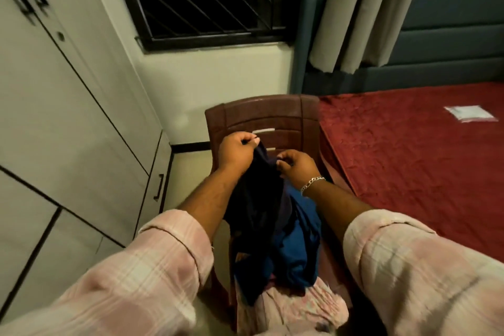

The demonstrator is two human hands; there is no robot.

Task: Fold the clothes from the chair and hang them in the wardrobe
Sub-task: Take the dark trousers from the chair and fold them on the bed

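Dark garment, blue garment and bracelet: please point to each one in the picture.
dark garment (pixel 253 199): head view, on the hanging cloth below the left hand (pixel 237 151).
blue garment (pixel 297 248): head view, on the crumpled middle, on the chair.
bracelet (pixel 312 184): head view, on the chain at the right wrist.

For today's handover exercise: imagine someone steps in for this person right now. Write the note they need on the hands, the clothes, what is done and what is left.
Left hand and right hand each pinch the top edge of a dark navy garment, lifted above the brown plastic chair.
A blue garment and a pale pink floral one lie heaped on the seat.
The wardrobe on the left has its doors closed.
Done: nothing looks folded or hung.
Left: fold the navy piece, then the others, open the wardrobe, hang all.
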